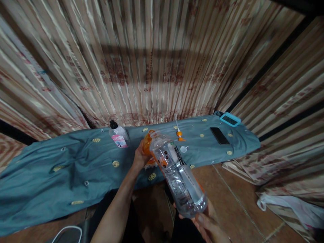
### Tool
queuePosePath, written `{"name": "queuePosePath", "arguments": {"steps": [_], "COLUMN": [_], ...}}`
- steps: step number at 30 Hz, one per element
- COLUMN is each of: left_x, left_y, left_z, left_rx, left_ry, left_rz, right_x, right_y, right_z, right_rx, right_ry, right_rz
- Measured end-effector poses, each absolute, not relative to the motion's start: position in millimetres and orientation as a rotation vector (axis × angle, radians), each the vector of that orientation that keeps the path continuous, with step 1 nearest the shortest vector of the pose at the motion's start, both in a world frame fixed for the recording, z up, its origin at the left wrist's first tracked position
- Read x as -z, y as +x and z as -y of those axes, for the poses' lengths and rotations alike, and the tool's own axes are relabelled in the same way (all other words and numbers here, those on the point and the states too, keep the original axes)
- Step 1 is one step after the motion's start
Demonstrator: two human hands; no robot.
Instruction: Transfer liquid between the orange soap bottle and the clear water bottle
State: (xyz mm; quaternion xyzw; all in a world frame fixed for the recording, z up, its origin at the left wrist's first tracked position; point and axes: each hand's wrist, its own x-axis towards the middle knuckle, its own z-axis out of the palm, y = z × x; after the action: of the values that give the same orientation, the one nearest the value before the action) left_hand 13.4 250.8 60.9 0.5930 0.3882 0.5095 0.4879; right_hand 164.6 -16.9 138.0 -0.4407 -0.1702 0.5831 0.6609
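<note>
Right hand (209,223) nearest the lens, gripping the base end of a large clear bottle (178,180), thumb on the bottom, fingers wrapped round beneath. Bottle is see-through, ridged, shiny with highlights, label in orange, white and black; how full it is, can't tell. It lies slanted, base toward the wearer, neck up-left by an orange bottle (146,144). That second one is translucent amber, partly hidden by the left hand (140,157), which is closed around it. Hands well apart, each clamped on its own bottle (neck-to-mouth contact too blurred to call).

Both bottles are above the front part of a bench under blue-green cloth (93,165) with yellow prints. Front edge passes under the large bottle; its base sticks out past that edge, over brown tile floor (235,192). Back edge runs close along a pleated curtain (157,67), so little depth there. Most room is leftward: cloth stretches on, wrinkled, beyond a pink-labelled bottle (119,136) with black top, upright near the back. Right side tighter: orange pump top (179,134) with clear tube, small white cap (184,149) just beside the large bottle, then dark phone (219,135) and blue-framed device (230,119) near the right end.
</note>
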Motion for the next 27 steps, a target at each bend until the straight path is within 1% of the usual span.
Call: {"name": "queuePosePath", "arguments": {"steps": [11,15,27], "left_x": [-69.9,-67.4,-61.7], "left_y": [14.3,15.6,14.4], "left_z": [-246.7,-246.9,-251.5], "left_rx": [-1.216,-1.268,-1.239], "left_ry": [1.464,1.430,1.477], "left_rz": [-0.929,-0.938,-1.035], "right_x": [-146.1,-151.8,-156.8], "right_y": [162.1,160.8,160.3], "right_z": [14.5,10.9,7.9], "right_rx": [-1.333,-1.354,-1.339], "right_ry": [-0.997,-0.965,-0.968], "right_rz": [0.389,0.478,0.512]}}
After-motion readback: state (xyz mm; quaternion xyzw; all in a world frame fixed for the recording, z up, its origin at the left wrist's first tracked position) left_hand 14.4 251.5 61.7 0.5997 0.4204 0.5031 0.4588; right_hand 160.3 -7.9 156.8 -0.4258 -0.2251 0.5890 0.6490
